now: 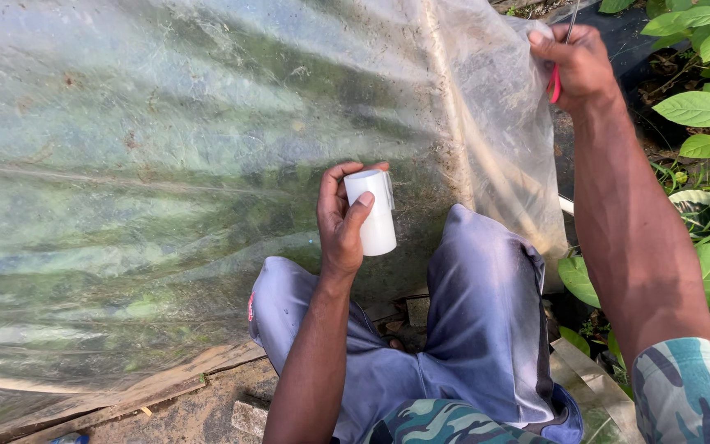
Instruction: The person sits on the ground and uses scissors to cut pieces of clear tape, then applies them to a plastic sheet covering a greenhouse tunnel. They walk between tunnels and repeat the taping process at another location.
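At the plastic sheet's point(207, 164) edge our right hand point(578, 66) pinches it with red-handled scissors point(555, 78); our left hand point(340, 218) grips a white roll point(373, 212).

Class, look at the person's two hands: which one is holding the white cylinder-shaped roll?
The left hand grips the white cylindrical roll above the knees; the right hand instead pinches the clear plastic sheet edge, holding a red-handled tool.

White roll point(373, 210) in the left hand point(340, 220), red-handled tool point(554, 83) in the right hand point(578, 66). Beyond both, a cloudy clear plastic sheet point(191, 164) with brown dirt specks. Below the left hand, grey-blue trousers point(478, 321); camo sleeve point(692, 390), bright green leaves point(704, 107) right of the right hand.
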